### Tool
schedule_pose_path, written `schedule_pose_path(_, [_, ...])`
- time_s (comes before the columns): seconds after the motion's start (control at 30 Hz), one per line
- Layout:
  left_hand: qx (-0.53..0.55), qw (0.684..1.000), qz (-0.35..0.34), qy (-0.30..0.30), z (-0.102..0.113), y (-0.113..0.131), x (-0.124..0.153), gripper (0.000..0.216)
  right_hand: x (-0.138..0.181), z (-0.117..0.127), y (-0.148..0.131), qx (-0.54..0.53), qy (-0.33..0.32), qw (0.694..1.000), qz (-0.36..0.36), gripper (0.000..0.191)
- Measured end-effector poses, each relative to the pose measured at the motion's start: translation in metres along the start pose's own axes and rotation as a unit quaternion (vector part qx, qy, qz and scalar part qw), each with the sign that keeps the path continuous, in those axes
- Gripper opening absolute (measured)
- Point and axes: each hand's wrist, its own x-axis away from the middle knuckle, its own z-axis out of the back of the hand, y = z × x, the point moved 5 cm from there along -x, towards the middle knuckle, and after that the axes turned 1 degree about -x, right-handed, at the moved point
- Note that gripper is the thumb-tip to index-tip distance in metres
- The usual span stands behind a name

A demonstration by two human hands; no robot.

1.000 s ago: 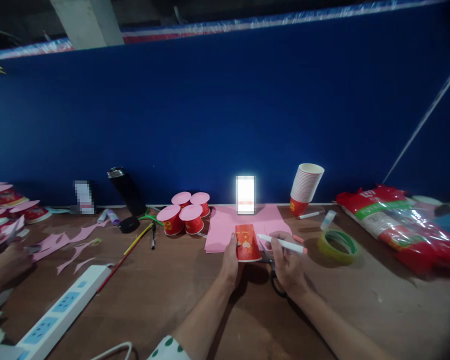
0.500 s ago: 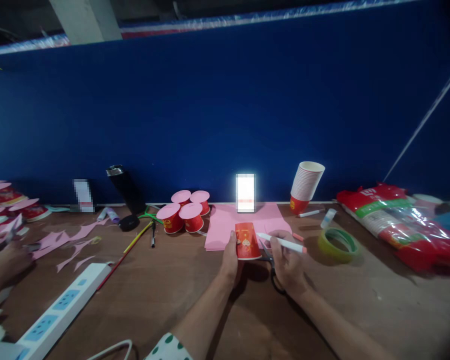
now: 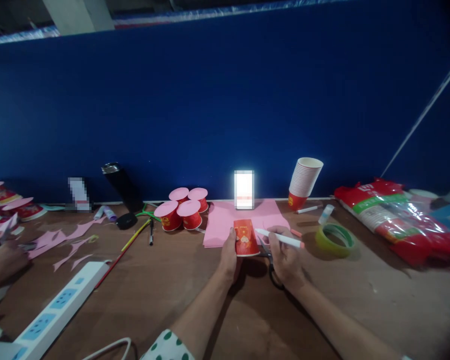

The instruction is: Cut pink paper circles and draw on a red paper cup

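My left hand (image 3: pixel 228 257) is closed around the left side of a red paper cup (image 3: pixel 246 238), which is upside down with its white rim toward me. In my right hand (image 3: pixel 284 257) is a white marker (image 3: pixel 281 238), its tip pointing left close to the cup's right side. A pair of scissors (image 3: pixel 273 272) with black handles lies beneath my right hand, partly hidden by it. Behind the cup is a stack of pink paper (image 3: pixel 219 225). To the left, several upturned red cups (image 3: pixel 171 220) each have a pink paper disc (image 3: pixel 188 208) on top.
A leaning cup stack (image 3: pixel 305 177), another marker (image 3: pixel 309 209), a glue stick (image 3: pixel 326 214) and a tape roll (image 3: pixel 335 241) lie right, before a red plastic bag (image 3: pixel 382 210). Left are a black flask (image 3: pixel 122 187), a power strip (image 3: pixel 60 305), paper scraps (image 3: pixel 47 242) and another person's hand (image 3: pixel 7 262).
The whole view has shifted slightly, so things sit a little higher and further left. My hands keep the same hold on the cup and marker.
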Motion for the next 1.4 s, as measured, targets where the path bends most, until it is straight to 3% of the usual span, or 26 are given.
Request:
schedule_pose_path(0.2, [0.002, 1.0, 0.009, 0.008, -0.001, 0.0, 0.001, 0.041, -0.001, 0.0, -0.001, -0.003, 0.0, 1.0, -0.002, 0.019])
schedule_pose_path(0.63, [-0.001, 0.999, 0.024, -0.025, -0.003, -0.001, 0.002, 0.05, 0.006, -0.002, -0.008, 0.051, -0.029, 0.996, 0.069, 0.017])
schedule_pose_path(1.17, [-0.027, 0.999, -0.023, -0.016, 0.0, 0.001, 0.0, 0.042, 0.005, -0.006, -0.019, 0.084, -0.068, 0.988, 0.113, 0.018])
schedule_pose_path(1.4, [-0.02, 1.0, -0.008, -0.021, 0.001, -0.001, -0.001, 0.044, 0.006, -0.005, -0.016, 0.083, -0.058, 0.987, 0.123, 0.017])
